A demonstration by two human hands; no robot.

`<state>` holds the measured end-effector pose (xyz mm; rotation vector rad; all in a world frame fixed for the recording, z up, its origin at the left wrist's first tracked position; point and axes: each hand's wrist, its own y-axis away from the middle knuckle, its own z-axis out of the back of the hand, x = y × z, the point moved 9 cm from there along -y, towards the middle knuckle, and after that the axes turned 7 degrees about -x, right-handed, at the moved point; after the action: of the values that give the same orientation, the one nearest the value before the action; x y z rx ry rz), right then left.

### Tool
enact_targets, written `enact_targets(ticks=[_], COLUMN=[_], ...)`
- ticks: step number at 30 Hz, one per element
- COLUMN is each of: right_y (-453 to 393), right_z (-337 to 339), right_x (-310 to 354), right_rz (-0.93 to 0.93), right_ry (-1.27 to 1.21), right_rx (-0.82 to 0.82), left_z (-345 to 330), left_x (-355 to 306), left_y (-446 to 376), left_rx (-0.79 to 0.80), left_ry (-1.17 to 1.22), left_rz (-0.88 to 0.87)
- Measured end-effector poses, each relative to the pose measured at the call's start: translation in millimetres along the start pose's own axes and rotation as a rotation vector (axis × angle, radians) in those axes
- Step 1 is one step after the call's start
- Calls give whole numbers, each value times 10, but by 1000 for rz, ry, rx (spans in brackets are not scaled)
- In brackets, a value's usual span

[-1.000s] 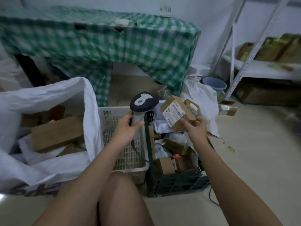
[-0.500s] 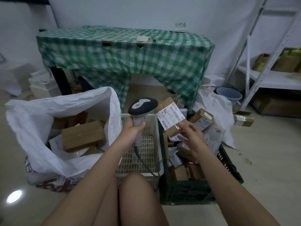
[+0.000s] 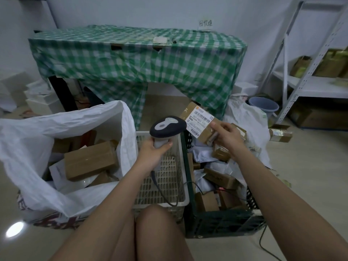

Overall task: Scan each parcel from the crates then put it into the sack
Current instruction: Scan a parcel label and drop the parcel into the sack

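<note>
My left hand grips the handle of a grey and black barcode scanner, held upright over the white crate. My right hand holds a small brown cardboard parcel with its white label turned toward the scanner head, almost touching it. Below my right arm the dark green crate holds several boxes and white mailers. At the left the white sack stands open with several brown boxes inside.
A table under a green checked cloth stands behind the crates. White bags, a blue bucket and a loose box lie at the right, beside a metal shelf rack. The scanner cable runs across the white crate. My knees are at the bottom.
My right hand has lifted the parcel up from the green crate and brought its label close to the scanner head. The camera view has shifted left and steadied.
</note>
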<state>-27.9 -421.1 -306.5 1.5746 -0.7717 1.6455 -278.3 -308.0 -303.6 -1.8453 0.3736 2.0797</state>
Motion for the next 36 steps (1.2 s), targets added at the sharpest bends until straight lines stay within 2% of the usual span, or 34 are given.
enact_targets(ticks=[5, 17, 31, 36], right_y=[-190, -289, -228, -98], right_z=[17, -34, -6, -40], right_x=[214, 152, 211, 323], right_rz=[85, 74, 68, 84], right_ry=[100, 88, 63, 48], right_rx=[10, 43, 43, 66], left_z=[-127, -214, -223, -102], left_x=[39, 174, 125, -1], left_y=[-19, -5, 45, 124], left_rx=[67, 125, 120, 67], left_ry=[-61, -155, -103, 3], left_rz=[-48, -60, -71, -68])
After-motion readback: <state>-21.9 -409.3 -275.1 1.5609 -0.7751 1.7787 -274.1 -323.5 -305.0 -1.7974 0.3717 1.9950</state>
